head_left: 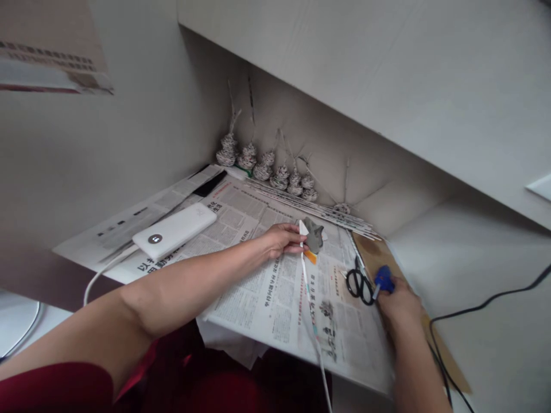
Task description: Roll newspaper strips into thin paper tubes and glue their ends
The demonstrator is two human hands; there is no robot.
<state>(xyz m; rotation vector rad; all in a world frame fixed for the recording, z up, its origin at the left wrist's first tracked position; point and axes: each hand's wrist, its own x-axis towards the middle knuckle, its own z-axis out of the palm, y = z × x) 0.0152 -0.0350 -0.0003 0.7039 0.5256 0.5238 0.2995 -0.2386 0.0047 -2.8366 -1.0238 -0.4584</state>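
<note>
My left hand (284,240) is closed, its fingertips pinching the upper end of a long thin white paper strip (308,287) that trails down past the table's front edge. A small grey piece with a pointed, uneven outline (314,235) sits right at those fingertips, with an orange patch (310,256) below it; whether they are joined I cannot tell. At the right, my right hand (400,304) is closed around a blue glue gun (384,279), with a pale stick jutting from it. Black-handled scissors (360,285) lie on the newspaper beside the glue gun.
Newspaper (253,275) covers the table. A white power bank (174,230) with a white cable lies left. Several gourd-shaped woven paper pieces (279,178) stand along the back wall, behind a row of paper sticks (310,207). A black cord (482,307) hangs right; a slanted panel overhangs.
</note>
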